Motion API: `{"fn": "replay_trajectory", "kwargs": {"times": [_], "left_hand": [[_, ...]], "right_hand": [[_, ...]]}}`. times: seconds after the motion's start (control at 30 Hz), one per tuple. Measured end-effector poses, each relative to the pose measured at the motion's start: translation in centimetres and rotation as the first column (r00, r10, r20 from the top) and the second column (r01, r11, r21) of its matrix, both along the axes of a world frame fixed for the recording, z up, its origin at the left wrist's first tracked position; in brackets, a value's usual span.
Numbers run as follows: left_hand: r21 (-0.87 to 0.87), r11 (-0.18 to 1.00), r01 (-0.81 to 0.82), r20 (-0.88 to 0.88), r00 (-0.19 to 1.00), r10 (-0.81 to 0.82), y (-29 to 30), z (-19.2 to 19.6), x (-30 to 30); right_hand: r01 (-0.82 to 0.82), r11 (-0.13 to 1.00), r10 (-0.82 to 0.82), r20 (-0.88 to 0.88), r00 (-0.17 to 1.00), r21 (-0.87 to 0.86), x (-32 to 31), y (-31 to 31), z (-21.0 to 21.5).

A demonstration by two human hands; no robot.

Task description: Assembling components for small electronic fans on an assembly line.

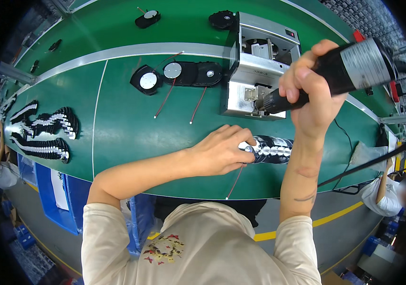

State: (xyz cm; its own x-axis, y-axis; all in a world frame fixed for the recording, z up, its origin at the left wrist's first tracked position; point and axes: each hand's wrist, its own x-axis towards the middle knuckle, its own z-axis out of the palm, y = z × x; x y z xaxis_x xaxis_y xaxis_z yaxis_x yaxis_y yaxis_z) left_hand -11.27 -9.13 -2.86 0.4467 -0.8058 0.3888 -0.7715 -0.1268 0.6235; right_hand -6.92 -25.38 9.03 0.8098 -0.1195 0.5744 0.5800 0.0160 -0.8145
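My right hand (314, 88) is wrapped round a black corded electric screwdriver (333, 69). Its tip meets the small metal outlet on the front of a silver screw feeder (257, 66). Lower down, my left hand (222, 151) has its fingers curled over the left end of a black part with silver discs (271, 149), which lies on the green table. A round silver piece shows at its fingertips, and a thin red wire (235, 183) trails toward the near table edge. My right forearm hides the right end of that part.
Black housings with round silver discs (148, 80) and red wires lie left of the feeder. Stacked black-and-silver parts (46, 126) stand at the far left. The screwdriver's black cable (378, 154) loops down the right side. Blue bins (60, 197) sit below the table, and other people are at both sides.
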Motion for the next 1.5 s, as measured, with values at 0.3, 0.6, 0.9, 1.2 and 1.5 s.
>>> {"fn": "replay_trajectory", "kwargs": {"times": [0.3, 0.6, 0.9, 1.2, 1.5], "left_hand": [[-0.079, 0.996, -0.048, 0.025, 0.998, 0.050, 0.1, -0.9, -0.1], [-0.041, 0.998, -0.039, -0.020, 0.999, 0.038, 0.2, -0.8, 0.1], [-0.048, 0.998, -0.033, -0.045, 0.999, 0.031, 0.1, -0.7, 0.1], [-0.090, 0.994, -0.066, -0.005, 0.998, 0.066, 0.1, -0.9, -0.4], [-0.057, 0.997, -0.056, -0.018, 0.998, 0.055, 0.4, -1.0, -0.5]], "right_hand": [[-0.138, 0.981, 0.141, -0.015, 0.990, 0.134, -4.6, -0.3, -1.1], [-0.113, 0.985, 0.123, -0.073, 0.990, 0.128, -6.7, -1.2, -2.5], [-0.129, 0.986, 0.137, -0.067, 0.988, 0.105, -6.4, -1.0, -3.5], [-0.139, 0.990, 0.138, -0.047, 0.989, -0.025, -7.1, -0.2, -4.0], [-0.170, 0.983, 0.168, 0.033, 0.985, 0.067, -6.1, 0.0, -2.4]]}}
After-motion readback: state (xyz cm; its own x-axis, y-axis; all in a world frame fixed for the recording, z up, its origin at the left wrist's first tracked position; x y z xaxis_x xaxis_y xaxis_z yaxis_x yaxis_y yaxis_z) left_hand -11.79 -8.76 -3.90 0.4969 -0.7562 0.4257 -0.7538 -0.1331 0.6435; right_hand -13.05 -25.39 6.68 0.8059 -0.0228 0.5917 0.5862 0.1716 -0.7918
